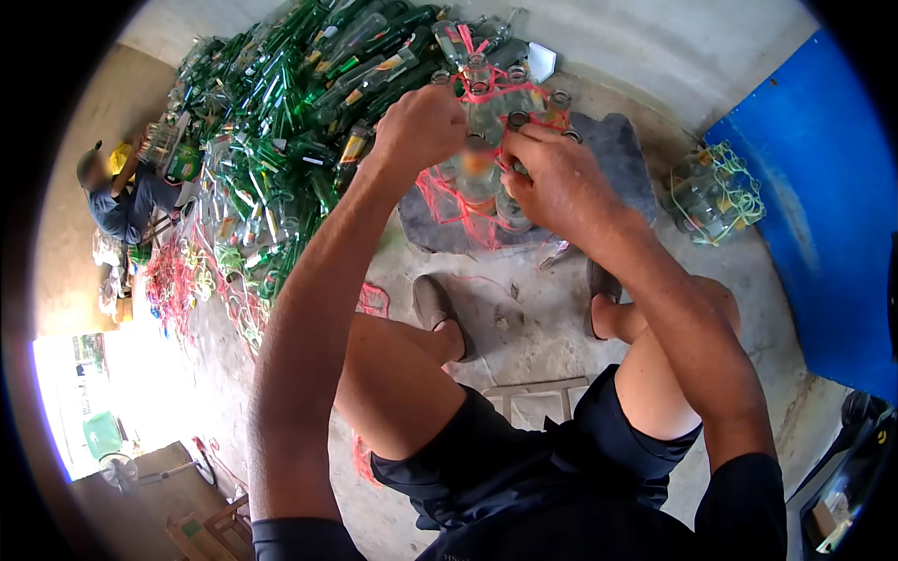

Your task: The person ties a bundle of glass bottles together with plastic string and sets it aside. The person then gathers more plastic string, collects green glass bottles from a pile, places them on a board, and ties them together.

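Several clear glass bottles [482, 117] stand upright in a cluster on a dark, low slab [613, 154] in front of me. Pink plastic string [449, 210] winds around their necks and hangs loose down the near side. My left hand [423, 129] is closed in a fist at the cluster's left edge, beside the necks; what it grips is hidden. On the right, my right hand [561, 176] has its fingers curled in among the bottle necks, with pink string showing at the fingertips.
A large heap of green bottles [318, 103] lies to the left, near tangled string [173, 285]. Another person [126, 196] sits beyond it. To the right are clear bottles bound in pale green string [716, 196] and a blue panel [814, 215].
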Available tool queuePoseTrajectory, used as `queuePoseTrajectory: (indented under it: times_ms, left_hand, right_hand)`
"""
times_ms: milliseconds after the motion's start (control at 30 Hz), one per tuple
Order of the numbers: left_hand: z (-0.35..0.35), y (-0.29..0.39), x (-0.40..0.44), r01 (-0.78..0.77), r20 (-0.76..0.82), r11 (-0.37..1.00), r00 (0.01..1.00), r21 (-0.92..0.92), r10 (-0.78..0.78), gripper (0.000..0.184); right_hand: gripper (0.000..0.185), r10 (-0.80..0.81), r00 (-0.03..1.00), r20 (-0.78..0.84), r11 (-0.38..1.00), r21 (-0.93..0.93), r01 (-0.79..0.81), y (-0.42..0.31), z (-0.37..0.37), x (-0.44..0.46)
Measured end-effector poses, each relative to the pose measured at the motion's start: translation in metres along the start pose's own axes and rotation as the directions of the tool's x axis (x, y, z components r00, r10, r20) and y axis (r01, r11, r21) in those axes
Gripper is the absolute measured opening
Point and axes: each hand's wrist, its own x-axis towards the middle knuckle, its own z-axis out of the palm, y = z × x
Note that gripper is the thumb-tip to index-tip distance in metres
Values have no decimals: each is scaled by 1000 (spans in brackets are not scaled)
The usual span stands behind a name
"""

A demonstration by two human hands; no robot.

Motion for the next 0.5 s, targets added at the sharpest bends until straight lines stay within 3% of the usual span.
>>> queuePoseTrajectory:
  times_ms: [100, 233, 267, 367, 500]
  left_hand:
    - [10, 1, -15, 31, -141, 990, 989, -135, -50, 19]
    - [21, 9, -40, 143, -215, 897, 944, -419, -251, 21]
    - [27, 4, -43, 92, -261, 880, 936, -465, -236, 20]
    - [22, 14, -60, 155, -201, 735, 907, -661, -371, 20]
    - [47, 0, -66, 125, -105, 412, 865, -902, -492, 22]
  right_hand:
    - [15, 43, 999, 28, 999, 26, -44, -3, -3, -1]
    - [20, 95, 995, 39, 995, 22, -96, -2, 0, -2]
    - [20, 102, 994, 42, 994, 26, -103, -1, 1, -1]
    - [14, 76, 997, 23, 994, 83, -78, 3, 4, 0]
    - [15, 115, 993, 36, 990, 79, -118, 1, 3, -1]
